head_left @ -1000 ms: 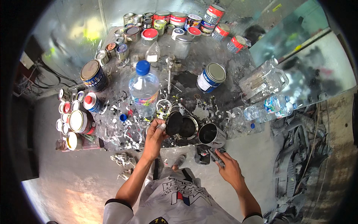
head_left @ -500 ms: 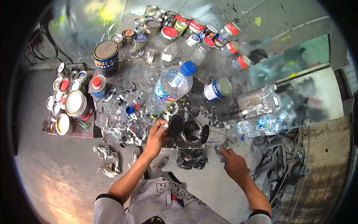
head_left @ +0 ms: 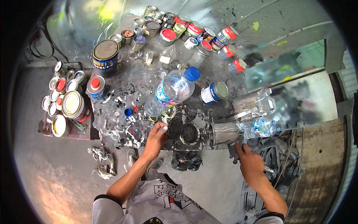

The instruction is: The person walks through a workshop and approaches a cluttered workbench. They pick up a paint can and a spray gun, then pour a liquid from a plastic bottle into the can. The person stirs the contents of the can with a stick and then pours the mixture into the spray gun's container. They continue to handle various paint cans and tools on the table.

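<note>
My left hand (head_left: 156,141) pinches the edge of a dark round lid (head_left: 174,128), tilted up beside an open can (head_left: 190,133) with dark contents. My right hand (head_left: 250,164) grips a paint spray gun (head_left: 234,153), its fingers round the body. The gun's grey cup (head_left: 225,133) lies on its side, its mouth toward the can and a gap between them. Dark streaks run along the cup. Just beyond the can, a big clear bottle with a blue cap (head_left: 175,87) stands on the paint-spattered table (head_left: 112,119).
A blue paint can (head_left: 213,93) stands right of the big bottle. Clear empty bottles (head_left: 257,104) lie at the table's right. Several paint tins (head_left: 166,36) crowd the back; more tins (head_left: 72,102) sit at the left. A loose blue cap (head_left: 128,112) lies on the table.
The spray gun and its cup have moved right, away from the can, with my right hand. The dark stream from cup into can has stopped. My left hand still has the lid.
</note>
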The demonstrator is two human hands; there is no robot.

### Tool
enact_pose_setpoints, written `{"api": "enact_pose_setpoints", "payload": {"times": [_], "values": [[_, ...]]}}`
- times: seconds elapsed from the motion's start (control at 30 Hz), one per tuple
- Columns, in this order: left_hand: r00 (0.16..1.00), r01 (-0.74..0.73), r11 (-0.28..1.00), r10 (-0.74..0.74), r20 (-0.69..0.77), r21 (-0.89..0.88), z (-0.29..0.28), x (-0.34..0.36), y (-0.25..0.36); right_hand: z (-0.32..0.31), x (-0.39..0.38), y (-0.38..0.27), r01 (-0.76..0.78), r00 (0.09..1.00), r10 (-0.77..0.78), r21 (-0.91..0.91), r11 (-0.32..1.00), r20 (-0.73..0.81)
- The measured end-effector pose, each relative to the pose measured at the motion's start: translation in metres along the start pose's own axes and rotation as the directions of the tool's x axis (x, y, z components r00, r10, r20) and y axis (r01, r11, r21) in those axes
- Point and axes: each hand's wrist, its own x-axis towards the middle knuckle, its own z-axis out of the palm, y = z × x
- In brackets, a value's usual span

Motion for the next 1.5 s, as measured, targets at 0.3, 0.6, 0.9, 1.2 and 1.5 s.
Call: {"api": "enact_pose_setpoints", "payload": {"times": [0.3,0.6,0.9,1.2,1.5], "values": [[0.999,0.024,1.0,-0.023,0.025,-0.011,0.003,0.001,-0.001,-0.035,-0.022,0.006,-0.037,0.999,0.034,-0.078,0.996,-0.039],[0.998,0.051,0.999,-0.05,0.037,-0.006,0.008,0.0,0.005,-0.054,-0.035,0.016,-0.062,0.992,0.045,-0.148,0.987,-0.116],[0.998,0.01,1.0,-0.011,0.061,0.015,0.009,0.001,0.0,-0.064,-0.042,0.024,-0.07,0.985,0.043,-0.155,0.985,-0.167],[0.998,0.012,1.0,-0.012,0.063,-0.012,0.008,-0.003,0.002,-0.068,-0.045,0.03,-0.085,0.966,0.038,-0.176,0.981,-0.255],[0.999,0.015,1.0,-0.015,0.046,0.011,0.008,-0.002,0.0,-0.081,-0.051,0.034,-0.1,0.941,0.038,-0.169,0.981,-0.336]]}}
